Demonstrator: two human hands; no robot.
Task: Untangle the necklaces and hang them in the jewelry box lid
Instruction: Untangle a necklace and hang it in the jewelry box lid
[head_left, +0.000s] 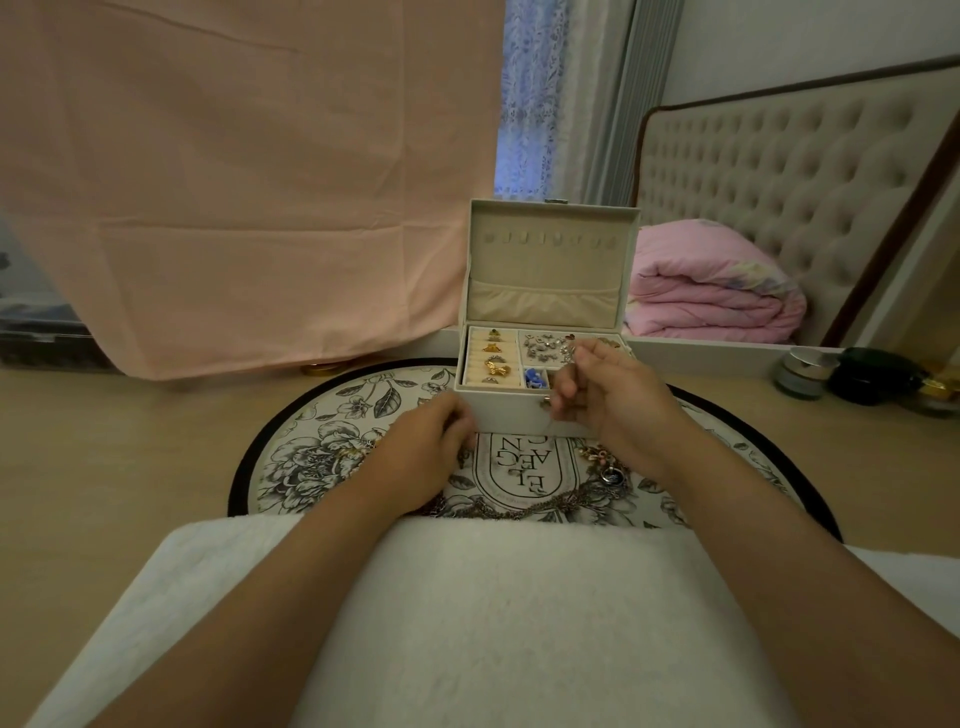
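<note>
several tangled necklaces (519, 508) lie on the floral mat (291, 467) just in front of the jewelry box (509, 410). their chains run left to right along its front, with pendants bunched below its right corner. the left hand (421, 460) sits at the box's front left, fingers curled over the tangle's left end. the right hand (618, 402) is at the front right, above the bunch, fingers curled. whether either grasps a chain cannot be told. the lid (550, 260) stands upright.

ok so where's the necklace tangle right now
The necklace tangle lies at the centre of the head view, on the floral mat, between the jewelry box beyond it and the white towel nearer the person.
</note>
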